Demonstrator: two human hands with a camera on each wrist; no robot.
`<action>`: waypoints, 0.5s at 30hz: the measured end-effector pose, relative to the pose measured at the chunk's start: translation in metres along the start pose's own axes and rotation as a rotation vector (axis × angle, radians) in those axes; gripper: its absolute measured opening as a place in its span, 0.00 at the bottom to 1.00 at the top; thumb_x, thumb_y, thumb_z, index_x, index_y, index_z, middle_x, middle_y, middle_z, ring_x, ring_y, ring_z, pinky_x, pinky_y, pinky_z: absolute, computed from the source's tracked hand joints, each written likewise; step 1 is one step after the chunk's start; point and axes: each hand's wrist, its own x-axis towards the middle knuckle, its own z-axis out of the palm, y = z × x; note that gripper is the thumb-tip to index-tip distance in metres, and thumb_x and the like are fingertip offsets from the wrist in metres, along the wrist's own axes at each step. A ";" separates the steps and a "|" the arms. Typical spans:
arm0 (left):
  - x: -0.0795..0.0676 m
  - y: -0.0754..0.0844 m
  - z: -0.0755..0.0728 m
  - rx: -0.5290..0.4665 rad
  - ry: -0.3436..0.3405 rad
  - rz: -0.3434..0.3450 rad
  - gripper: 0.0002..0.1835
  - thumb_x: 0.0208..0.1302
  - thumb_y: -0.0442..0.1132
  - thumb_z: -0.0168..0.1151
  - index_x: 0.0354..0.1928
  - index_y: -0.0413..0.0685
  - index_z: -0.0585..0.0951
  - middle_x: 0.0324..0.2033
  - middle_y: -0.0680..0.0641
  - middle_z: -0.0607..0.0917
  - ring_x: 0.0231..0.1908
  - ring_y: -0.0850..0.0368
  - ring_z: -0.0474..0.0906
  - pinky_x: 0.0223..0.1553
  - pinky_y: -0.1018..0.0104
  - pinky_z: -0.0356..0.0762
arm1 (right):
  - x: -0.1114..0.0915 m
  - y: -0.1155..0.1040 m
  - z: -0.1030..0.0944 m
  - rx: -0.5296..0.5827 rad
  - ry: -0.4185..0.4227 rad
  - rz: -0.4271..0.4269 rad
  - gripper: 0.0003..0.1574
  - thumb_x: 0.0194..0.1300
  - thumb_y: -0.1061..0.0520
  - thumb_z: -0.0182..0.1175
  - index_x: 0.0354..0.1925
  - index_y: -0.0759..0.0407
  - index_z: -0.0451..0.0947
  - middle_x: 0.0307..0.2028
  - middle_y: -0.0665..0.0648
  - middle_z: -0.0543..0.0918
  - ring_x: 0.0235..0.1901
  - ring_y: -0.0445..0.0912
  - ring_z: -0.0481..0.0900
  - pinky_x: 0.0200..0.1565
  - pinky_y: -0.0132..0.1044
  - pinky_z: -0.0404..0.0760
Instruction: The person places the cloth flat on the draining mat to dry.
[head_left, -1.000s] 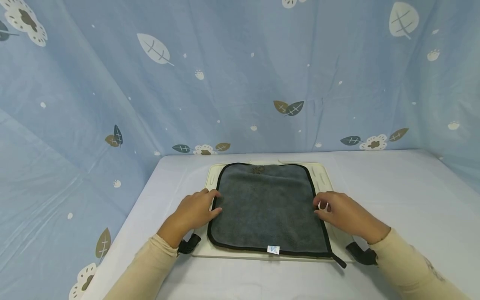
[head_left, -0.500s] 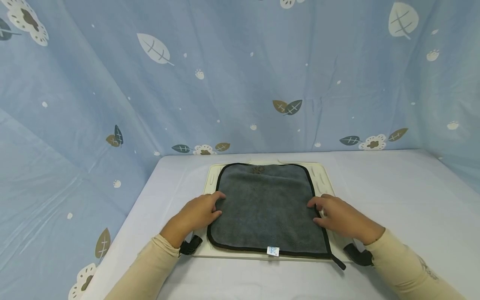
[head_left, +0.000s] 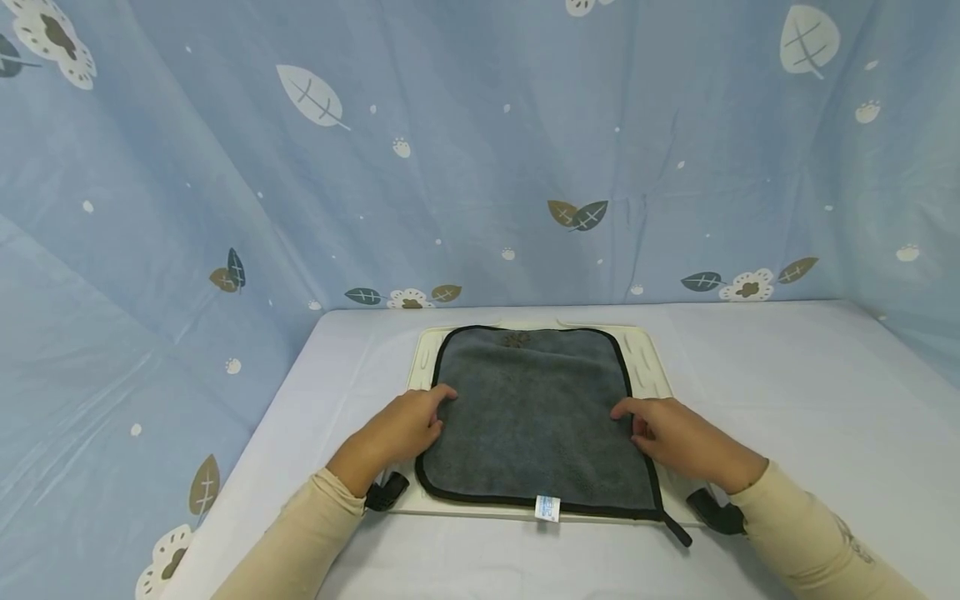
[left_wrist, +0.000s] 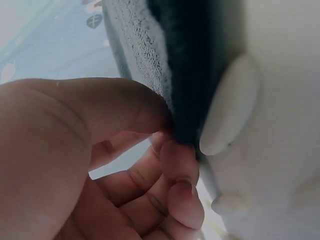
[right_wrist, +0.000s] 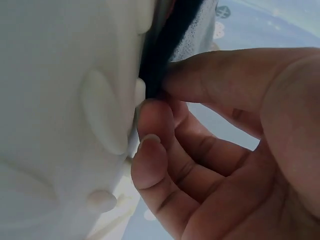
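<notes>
A square grey cloth (head_left: 536,417) with black edging lies spread over a cream board (head_left: 649,360). It has a small white label (head_left: 547,507) on its near edge and a black loop (head_left: 677,529) at the near right corner. My left hand (head_left: 402,423) is at the cloth's left edge, and in the left wrist view thumb and curled fingers pinch the dark edging (left_wrist: 187,75). At the opposite side my right hand (head_left: 678,429) pinches the right edge, with the edging (right_wrist: 167,47) between thumb and forefinger in the right wrist view.
Raised oval bumps (left_wrist: 232,105) stand on the board's surface close to the fingers. Under the board is a table with a white cover (head_left: 780,375). A blue leaf-patterned curtain (head_left: 465,150) hangs behind and on the left. A black wrist mount (head_left: 720,511) sits under the right wrist.
Both hands have moved slightly inward onto the cloth's side edges, and the right hand's fingers have closed on the edging. The cloth lies almost unmoved.
</notes>
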 end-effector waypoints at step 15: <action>-0.009 0.006 -0.013 0.028 -0.057 0.022 0.23 0.65 0.26 0.60 0.61 0.46 0.76 0.20 0.55 0.73 0.20 0.62 0.69 0.26 0.67 0.70 | 0.000 -0.002 -0.002 -0.049 0.010 -0.014 0.19 0.61 0.70 0.65 0.51 0.59 0.80 0.28 0.44 0.77 0.26 0.34 0.69 0.28 0.29 0.72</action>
